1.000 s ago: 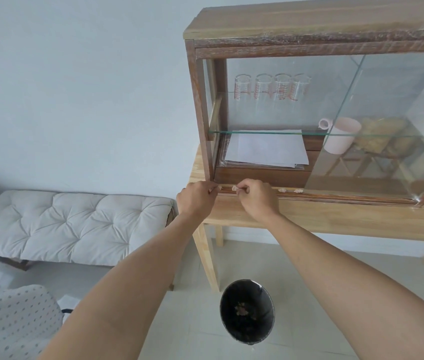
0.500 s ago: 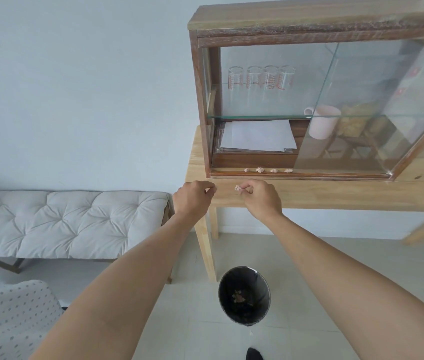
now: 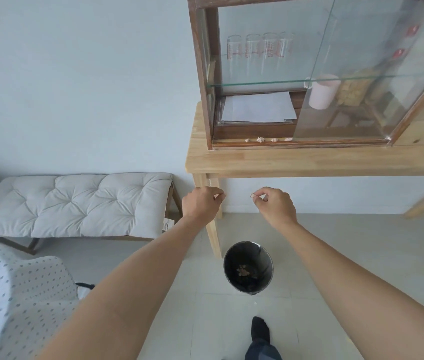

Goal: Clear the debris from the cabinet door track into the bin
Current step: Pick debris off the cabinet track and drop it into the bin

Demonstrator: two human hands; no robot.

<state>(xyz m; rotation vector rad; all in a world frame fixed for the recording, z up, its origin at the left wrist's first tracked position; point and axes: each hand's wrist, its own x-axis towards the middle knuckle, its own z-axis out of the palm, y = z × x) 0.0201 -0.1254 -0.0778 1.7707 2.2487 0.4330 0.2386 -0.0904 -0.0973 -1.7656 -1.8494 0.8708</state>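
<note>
Head view, near to far: black bin (image 3: 248,267) on the floor beside the wooden table's front-left leg, scraps inside. Above it, free of the table (image 3: 309,161) edge: right hand (image 3: 274,206) pinching a pale debris scrap (image 3: 252,195); left hand (image 3: 200,203) pinched shut, contents unclear. Farther: four debris bits (image 3: 259,139) along the cabinet door track (image 3: 296,143), left of the glass door (image 3: 361,74).

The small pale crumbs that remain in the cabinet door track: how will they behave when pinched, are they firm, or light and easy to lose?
The crumbs look lumpy and irregular, so they probably stay put rather than roll. They appear tiny and likely very light; the right hand holds one with just its fingers. A speck lies on the floor beside the bin, so a crumb may easily drop.
</note>
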